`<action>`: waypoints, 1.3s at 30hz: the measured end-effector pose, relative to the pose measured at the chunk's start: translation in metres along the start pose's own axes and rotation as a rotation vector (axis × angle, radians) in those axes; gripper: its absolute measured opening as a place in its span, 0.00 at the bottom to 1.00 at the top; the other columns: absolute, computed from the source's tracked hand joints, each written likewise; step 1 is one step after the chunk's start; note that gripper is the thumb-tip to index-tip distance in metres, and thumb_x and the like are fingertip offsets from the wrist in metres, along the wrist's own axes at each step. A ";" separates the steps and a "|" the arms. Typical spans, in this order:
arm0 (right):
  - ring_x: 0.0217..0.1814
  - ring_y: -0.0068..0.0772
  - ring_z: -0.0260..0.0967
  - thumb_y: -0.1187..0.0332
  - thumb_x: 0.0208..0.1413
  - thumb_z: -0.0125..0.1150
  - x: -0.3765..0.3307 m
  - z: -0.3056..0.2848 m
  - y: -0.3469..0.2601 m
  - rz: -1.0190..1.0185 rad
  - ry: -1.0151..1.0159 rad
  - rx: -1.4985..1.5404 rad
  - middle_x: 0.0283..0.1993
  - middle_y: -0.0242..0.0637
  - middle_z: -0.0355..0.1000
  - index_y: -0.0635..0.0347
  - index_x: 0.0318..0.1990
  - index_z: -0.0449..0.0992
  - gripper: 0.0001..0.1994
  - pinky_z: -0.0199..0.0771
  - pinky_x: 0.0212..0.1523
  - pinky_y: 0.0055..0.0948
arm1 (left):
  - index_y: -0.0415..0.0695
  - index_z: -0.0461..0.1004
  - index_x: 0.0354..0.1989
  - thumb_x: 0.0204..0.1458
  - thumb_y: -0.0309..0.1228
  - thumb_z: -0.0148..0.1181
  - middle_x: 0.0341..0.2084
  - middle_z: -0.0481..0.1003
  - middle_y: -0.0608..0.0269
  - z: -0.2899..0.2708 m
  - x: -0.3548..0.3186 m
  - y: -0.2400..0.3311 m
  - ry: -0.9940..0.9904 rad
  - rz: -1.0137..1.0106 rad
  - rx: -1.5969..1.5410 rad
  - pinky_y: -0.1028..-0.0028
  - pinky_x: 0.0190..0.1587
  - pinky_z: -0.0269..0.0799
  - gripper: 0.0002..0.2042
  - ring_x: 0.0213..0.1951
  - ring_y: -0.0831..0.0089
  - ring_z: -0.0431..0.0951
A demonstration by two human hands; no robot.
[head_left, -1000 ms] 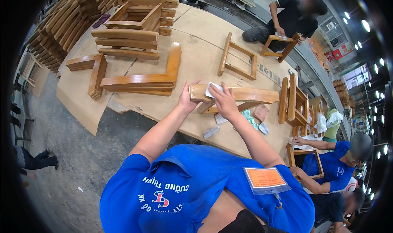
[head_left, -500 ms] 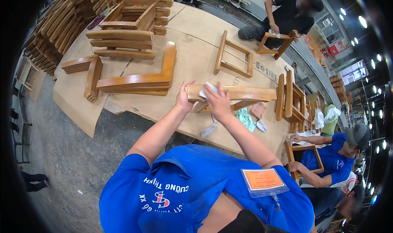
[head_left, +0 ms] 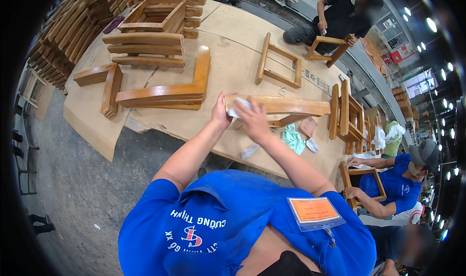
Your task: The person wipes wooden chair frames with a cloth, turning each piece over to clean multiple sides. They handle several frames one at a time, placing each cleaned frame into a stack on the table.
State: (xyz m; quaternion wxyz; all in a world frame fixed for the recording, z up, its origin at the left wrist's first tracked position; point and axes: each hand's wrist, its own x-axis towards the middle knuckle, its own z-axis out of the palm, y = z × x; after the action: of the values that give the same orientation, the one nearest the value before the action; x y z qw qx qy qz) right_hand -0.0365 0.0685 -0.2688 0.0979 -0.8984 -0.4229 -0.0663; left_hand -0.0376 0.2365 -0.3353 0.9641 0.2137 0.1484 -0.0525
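In front of me is a wooden frame (head_left: 291,105) with a long, gently curved top rail, held above the table. My left hand (head_left: 222,112) is closed around the rail's left end, thumb on the upper side. With my right hand (head_left: 254,121) I press a folded white pad (head_left: 239,108) on the rail close to that same end. The pad is partly covered by my fingers, and I cannot make out whether it is cloth or abrasive paper. Below the rail, a shorter wooden piece (head_left: 289,120) of the frame shows.
L-shaped wooden parts (head_left: 160,94) and stacked frames (head_left: 158,26) lie left on the cardboard-covered table (head_left: 228,31). An open frame (head_left: 279,62) lies beyond. A green cloth (head_left: 292,139) and white scraps are near the front edge. Frames (head_left: 347,113) stand right. Co-workers handle frames at far right and right.
My right hand and the white pad have slid left along the rail, nearer my left hand. The frame has tipped slightly. At lower right, another person has come further into view.
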 end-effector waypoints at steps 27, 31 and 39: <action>0.74 0.49 0.46 0.64 0.57 0.55 -0.010 -0.001 -0.009 -0.122 -0.018 -0.012 0.70 0.20 0.56 0.43 0.62 0.66 0.24 0.52 0.61 0.68 | 0.46 0.67 0.57 0.65 0.51 0.30 0.50 0.73 0.56 -0.007 -0.008 0.003 -0.130 -0.104 -0.044 0.58 0.57 0.68 0.27 0.53 0.60 0.73; 0.73 0.48 0.47 0.64 0.56 0.55 -0.009 -0.004 -0.011 0.024 -0.124 -0.131 0.70 0.20 0.56 0.42 0.63 0.66 0.24 0.51 0.62 0.67 | 0.46 0.68 0.56 0.65 0.52 0.30 0.50 0.72 0.55 -0.005 -0.003 0.004 -0.066 -0.008 0.067 0.60 0.56 0.69 0.27 0.52 0.61 0.74; 0.73 0.47 0.48 0.67 0.55 0.55 -0.011 -0.007 -0.012 -0.205 0.013 0.052 0.70 0.24 0.57 0.47 0.61 0.68 0.23 0.50 0.64 0.61 | 0.46 0.69 0.56 0.65 0.49 0.30 0.49 0.74 0.56 -0.003 -0.009 0.008 -0.094 -0.070 0.081 0.61 0.58 0.67 0.25 0.51 0.62 0.74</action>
State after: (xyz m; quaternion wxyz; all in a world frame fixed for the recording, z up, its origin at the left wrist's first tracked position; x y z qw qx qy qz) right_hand -0.0534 0.0663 -0.2631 0.1167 -0.8471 -0.5136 -0.0707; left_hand -0.0462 0.2454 -0.3321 0.9582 0.2445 0.1081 -0.1020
